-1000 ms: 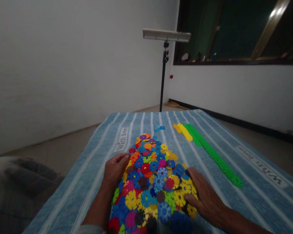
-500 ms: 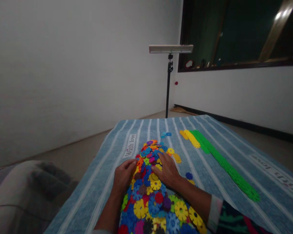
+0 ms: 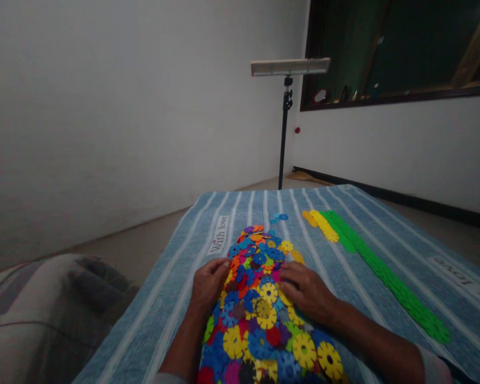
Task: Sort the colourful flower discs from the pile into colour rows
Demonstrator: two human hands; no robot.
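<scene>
A long heap of flower-shaped plastic discs point(image 3: 266, 314) in many colours lies on a blue striped cloth point(image 3: 176, 298). At the heap's left edge is my left hand point(image 3: 208, 284), thumb and fingers drawn together beside orange and red discs; whatever they may pinch is hidden. My right hand point(image 3: 307, 290) rests on the right edge, over pink and yellow discs. Its fingers reach forward and the thumb stands apart from them, with no disc visibly gripped.
To the right runs a long row of green discs point(image 3: 392, 277), with yellow discs point(image 3: 325, 226) at its far end. A few blue discs point(image 3: 280, 217) lie beyond the heap. Past the cloth stands a lamp on a black stand point(image 3: 283, 133). Grey fabric point(image 3: 60, 298) is at lower left.
My right hand has drawn back and to the right, from on top of the heap to its right edge. My left hand stays at the left edge. The view has shifted slightly.
</scene>
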